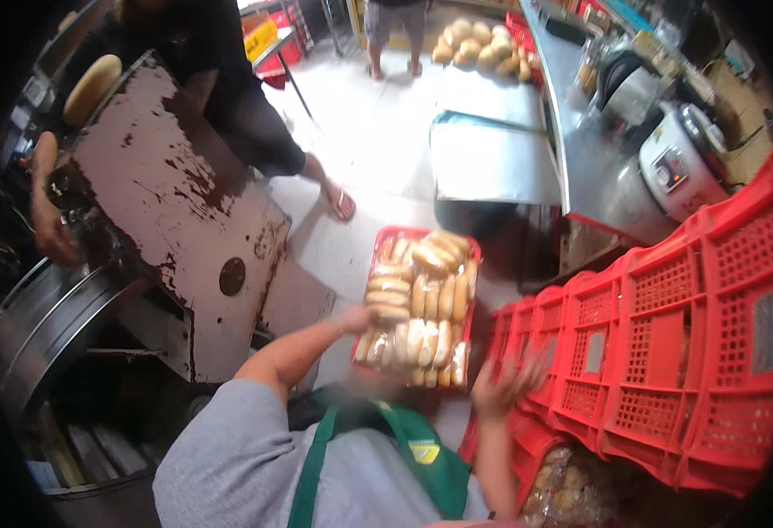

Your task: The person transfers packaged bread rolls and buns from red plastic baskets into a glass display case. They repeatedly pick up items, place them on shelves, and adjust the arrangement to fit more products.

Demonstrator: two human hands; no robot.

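Observation:
In front of me a red plastic crate (388, 232) is filled with long bread rolls (440, 295), packed in clear bags in several groups. My left hand (357, 319) is at the crate's left side, by the rolls; its fingers are too blurred to show whether they grip anything. To the right of the crate my right hand (503, 387) is raised with its fingers spread and nothing in it. Just beyond that hand stands a row of stacked red crates (659, 348) with mesh sides.
A worn, pale metal machine (193, 211) stands at my left, with a person in dark clothes (237, 97) behind it. Another person (395, 31) stands farther back. Rolls (483, 46) are heaped near a metal table (593, 167) holding a white cooker (679, 172). Bagged bread (567, 488) lies low right.

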